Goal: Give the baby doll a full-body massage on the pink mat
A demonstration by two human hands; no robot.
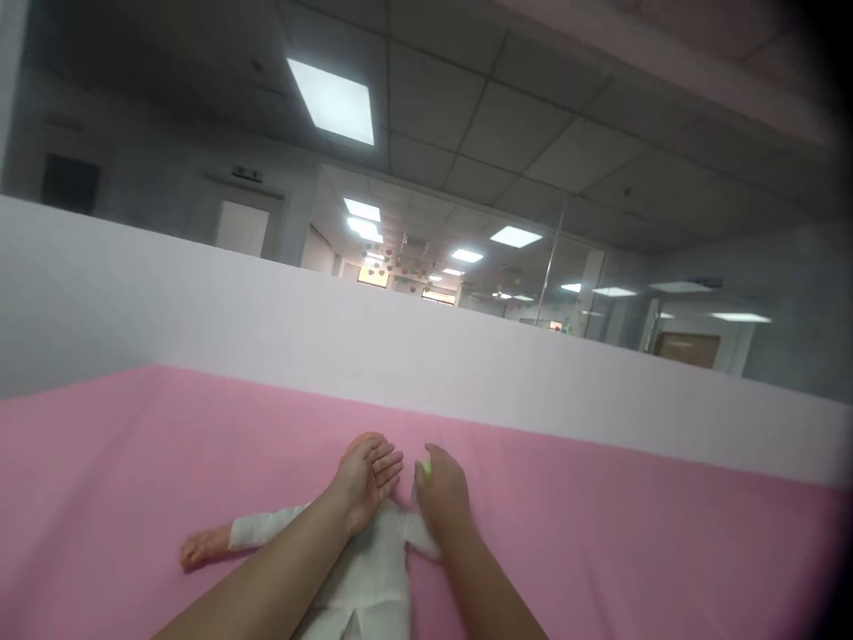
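Observation:
A baby doll in white clothes (377,569) lies on its back on a pink sheet (533,533), one arm stretched out to the left. My left hand (370,480) is over the doll's head, palm up with its fingers stretched out, and holds nothing. Behind it, only the top edge of the doll's head (361,439) shows. My right hand (445,489) is to the right of the head, above the doll's other sleeve. Its fingers curl round a small light-green thing (426,467), mostly hidden, whose kind I cannot make out.
A low white wall (400,347) runs along the far edge of the pink sheet. Above it, a large glass pane (440,222) shows ceiling lights and a room with hanging decorations.

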